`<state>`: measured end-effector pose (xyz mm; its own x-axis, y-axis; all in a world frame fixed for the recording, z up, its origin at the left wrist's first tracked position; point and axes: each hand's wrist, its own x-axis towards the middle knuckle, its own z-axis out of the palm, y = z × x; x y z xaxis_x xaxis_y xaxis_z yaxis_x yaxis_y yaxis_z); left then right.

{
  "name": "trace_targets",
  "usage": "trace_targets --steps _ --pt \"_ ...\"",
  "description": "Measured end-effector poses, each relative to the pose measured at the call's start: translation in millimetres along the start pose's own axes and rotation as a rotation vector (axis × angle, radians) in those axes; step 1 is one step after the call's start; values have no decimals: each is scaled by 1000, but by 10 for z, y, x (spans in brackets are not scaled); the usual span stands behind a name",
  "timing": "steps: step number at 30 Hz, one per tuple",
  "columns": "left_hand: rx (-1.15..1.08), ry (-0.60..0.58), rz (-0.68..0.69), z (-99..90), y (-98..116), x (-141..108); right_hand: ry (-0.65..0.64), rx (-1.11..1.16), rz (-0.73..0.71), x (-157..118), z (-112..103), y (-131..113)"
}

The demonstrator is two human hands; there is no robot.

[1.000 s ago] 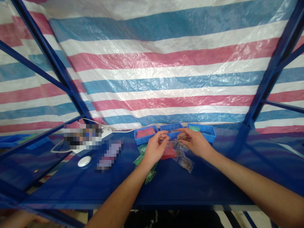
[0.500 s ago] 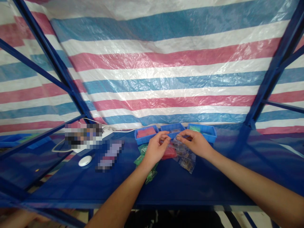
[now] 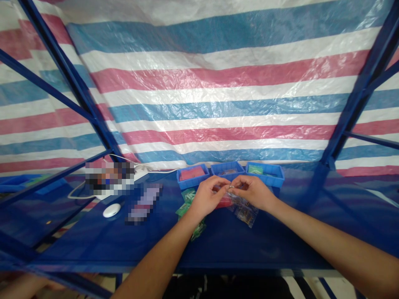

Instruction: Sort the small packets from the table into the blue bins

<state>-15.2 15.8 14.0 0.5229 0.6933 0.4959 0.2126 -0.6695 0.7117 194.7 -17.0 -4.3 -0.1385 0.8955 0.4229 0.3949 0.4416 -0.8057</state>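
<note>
My left hand (image 3: 212,194) and my right hand (image 3: 253,192) meet over the blue table, thumbs and fingertips pinched together. Between them is the edge of a small clear plastic bag (image 3: 231,189), mostly hidden by the fingers and blurred against the pile below. Under my right hand lie several clear bags with small brownish contents (image 3: 246,214). A red packet (image 3: 225,202) shows between the hands. Beside my left wrist are green packets (image 3: 187,207), partly covered by the forearm.
Behind the hands stand three blue bins: one with red packets (image 3: 192,172), a middle bin (image 3: 227,169) and one with green packets (image 3: 264,174). To the left are a white oval object (image 3: 112,210), a pixelated item (image 3: 145,204) and white cables. Blue posts frame the striped sheet.
My hands have come together from slightly apart; the left moved right, and its fingertips now meet the right's at the small bag. The bins and packets stay put.
</note>
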Motion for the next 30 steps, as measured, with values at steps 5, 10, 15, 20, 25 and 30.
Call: trace_targets --steps 5,10,15,20,25,30 --pt "-99 -4 -66 23 -78 -1 0 71 25 1 36 -32" --pt "-266 -2 -99 54 -142 9 -15 271 31 3 70 -40" --pt "-310 -36 -103 104 -144 2 10 322 42 -8 115 -72" --pt "-342 -53 -102 147 -147 -7 7 306 -20 -25 153 -87" --pt "-370 -43 -97 124 -140 -1 35 319 13 -21 143 -77" --pt "-387 -26 -108 102 -131 7 20 364 34 -12 133 -96"
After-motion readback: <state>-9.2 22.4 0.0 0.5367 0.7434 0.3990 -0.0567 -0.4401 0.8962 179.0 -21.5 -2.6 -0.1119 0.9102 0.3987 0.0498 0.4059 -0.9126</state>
